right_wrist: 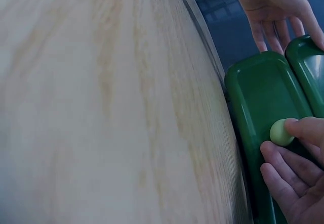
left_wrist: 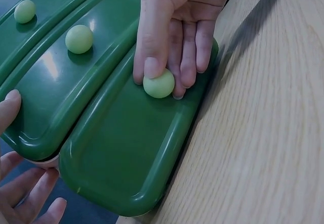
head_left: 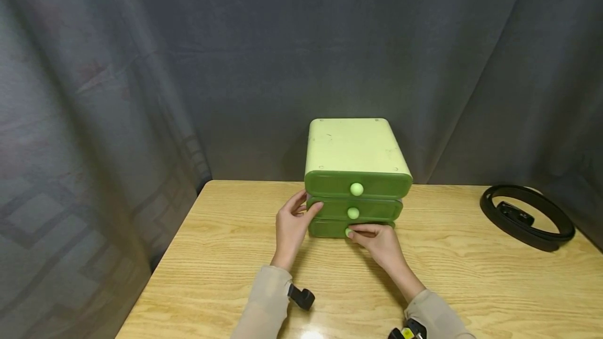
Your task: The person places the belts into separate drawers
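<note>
A small cabinet (head_left: 356, 145) with a pale green top and three dark green drawers stands at the table's back edge. Each drawer has a round light green knob. My right hand (head_left: 382, 244) pinches the bottom drawer's knob (left_wrist: 159, 84) between thumb and fingers. At the cabinet's left side, my left hand (head_left: 290, 226) holds the end of the middle drawer (head_left: 332, 209), its thumb on the front and its other fingers around the side. The bottom drawer (left_wrist: 121, 148) lies just above the table surface. The top drawer (head_left: 325, 184) looks closed.
A coiled black belt (head_left: 527, 237) with a dark buckle lies on the wooden table (head_left: 245, 224) at the right. A grey curtain (head_left: 235, 67) hangs behind the table and along its left side.
</note>
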The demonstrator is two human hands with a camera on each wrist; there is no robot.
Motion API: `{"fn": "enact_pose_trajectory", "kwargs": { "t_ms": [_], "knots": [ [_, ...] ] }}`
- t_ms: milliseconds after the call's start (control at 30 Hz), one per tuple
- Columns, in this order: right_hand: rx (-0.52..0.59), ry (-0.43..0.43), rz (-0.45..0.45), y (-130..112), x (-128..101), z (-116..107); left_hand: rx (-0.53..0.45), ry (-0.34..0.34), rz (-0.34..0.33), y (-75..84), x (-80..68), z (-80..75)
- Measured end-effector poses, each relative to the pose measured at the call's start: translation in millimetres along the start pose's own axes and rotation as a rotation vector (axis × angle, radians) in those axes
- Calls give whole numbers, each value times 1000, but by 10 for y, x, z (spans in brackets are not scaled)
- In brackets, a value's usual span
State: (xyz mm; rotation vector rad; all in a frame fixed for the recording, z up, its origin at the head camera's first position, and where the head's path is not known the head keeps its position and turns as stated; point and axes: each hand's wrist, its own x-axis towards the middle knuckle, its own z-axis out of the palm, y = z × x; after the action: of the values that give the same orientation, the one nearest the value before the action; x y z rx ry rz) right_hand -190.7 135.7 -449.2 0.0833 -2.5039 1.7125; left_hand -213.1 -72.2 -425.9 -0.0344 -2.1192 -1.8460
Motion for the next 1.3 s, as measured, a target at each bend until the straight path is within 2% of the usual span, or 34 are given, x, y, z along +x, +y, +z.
{"fn": "enact_pose_trajectory", "kwargs": {
  "t_ms": [267,533,1000,1300],
  "knots": [
    [-17,10,-16,-15,-10,-1,-15,4,4,-5,0,2],
    [3,7,12,-49,-5,4,-25,3,6,-15,9,6],
    [-74,56,9,-36,-16,20,-27,5,20,-25,16,15],
    [-72,48,33,-62,-48,23,-36,8,-6,-38,25,13]
  ]
}}
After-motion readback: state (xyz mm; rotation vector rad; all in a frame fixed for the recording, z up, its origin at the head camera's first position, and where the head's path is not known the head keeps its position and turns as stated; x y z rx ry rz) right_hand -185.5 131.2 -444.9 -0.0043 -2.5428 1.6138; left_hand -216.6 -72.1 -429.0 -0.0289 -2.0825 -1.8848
